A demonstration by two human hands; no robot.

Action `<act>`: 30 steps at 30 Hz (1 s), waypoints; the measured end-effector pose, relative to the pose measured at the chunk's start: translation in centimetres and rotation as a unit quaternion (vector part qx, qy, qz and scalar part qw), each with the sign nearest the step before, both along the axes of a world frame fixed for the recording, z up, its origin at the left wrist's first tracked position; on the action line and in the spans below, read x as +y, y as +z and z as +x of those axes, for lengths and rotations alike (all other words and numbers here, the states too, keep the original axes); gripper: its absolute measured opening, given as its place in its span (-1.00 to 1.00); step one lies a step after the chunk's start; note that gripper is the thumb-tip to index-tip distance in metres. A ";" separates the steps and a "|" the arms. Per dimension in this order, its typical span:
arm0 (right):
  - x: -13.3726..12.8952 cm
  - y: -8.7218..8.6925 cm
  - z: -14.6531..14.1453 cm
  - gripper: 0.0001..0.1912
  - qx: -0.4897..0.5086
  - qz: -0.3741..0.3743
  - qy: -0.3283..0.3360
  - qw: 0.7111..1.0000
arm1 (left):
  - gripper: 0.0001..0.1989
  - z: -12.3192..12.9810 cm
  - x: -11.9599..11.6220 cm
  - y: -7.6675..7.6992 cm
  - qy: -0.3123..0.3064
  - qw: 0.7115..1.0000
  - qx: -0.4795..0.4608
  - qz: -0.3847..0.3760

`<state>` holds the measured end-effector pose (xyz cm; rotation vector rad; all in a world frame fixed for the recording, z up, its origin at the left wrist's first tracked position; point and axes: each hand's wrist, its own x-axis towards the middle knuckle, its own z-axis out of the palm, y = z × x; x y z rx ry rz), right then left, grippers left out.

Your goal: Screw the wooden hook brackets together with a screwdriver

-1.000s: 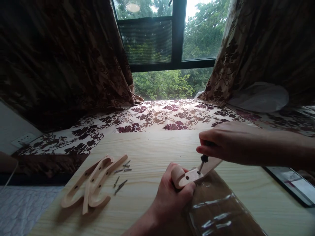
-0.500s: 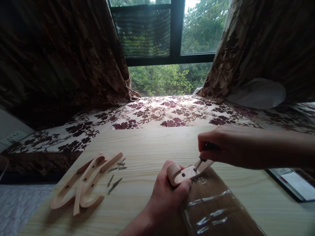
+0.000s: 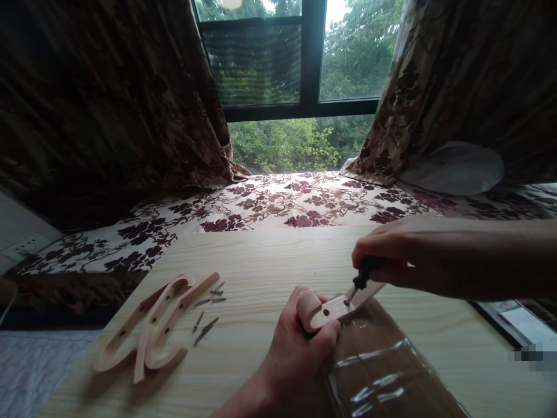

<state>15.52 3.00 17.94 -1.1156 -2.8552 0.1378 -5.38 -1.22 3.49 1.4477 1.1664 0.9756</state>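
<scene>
The wooden hook (image 3: pixel 336 309) was pinched in the left hand (image 3: pixel 301 339), the fingers wrapped behind its curled end and the thumb pressed along its near side. It lay at the far end of a glossy brown slab (image 3: pixel 376 363), slanting away to the right, with one dark hole bare near the curl. The right hand (image 3: pixel 389 254) was closed firmly around the dark handle of a screwdriver (image 3: pixel 362 278), whose tilted shaft came down to a second spot on the hook; whether a screw head sat under the tip was too small to tell.

Beneath everything stretched a pale wood-grained tabletop (image 3: pixel 256 258). Well to the left of the hands, three loose hooks (image 3: pixel 153 321) lay close together, and several screws (image 3: pixel 206 331) were scattered just beside them. On the right, partly behind the right forearm, lay a flat dark-edged object (image 3: pixel 517 322). Beyond the tabletop spread a flowered cloth (image 3: pixel 300 200), then patterned curtains (image 3: pixel 391 133) on either side of a dark-framed window (image 3: pixel 310 64).
</scene>
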 end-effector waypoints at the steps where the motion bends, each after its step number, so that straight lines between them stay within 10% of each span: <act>1: 0.2 -0.2 0.0 -0.90 -0.012 -0.013 0.006 1.000 | -0.87 0.0 0.0 0.0 0.002 1.000 0.001 -0.001; 9: 0.1 -1.2 -1.6 -0.75 -0.045 0.043 -0.088 0.994 | -0.87 0.0 0.2 0.1 -0.003 1.000 0.004 0.003; 18: -0.3 0.5 -0.9 -0.86 -0.051 0.005 0.021 0.998 | -0.86 -0.1 0.0 0.0 -0.010 1.000 -0.006 0.018; 25: 0.5 0.1 -2.0 -0.75 -0.122 -0.011 -0.064 0.990 | -0.85 0.0 0.3 -0.1 -0.004 1.000 -0.003 -0.003; 30: 0.2 -0.6 1.2 -0.54 -0.107 -0.235 -0.183 0.949 | -0.87 -0.5 0.4 -0.1 -0.017 0.999 0.017 0.026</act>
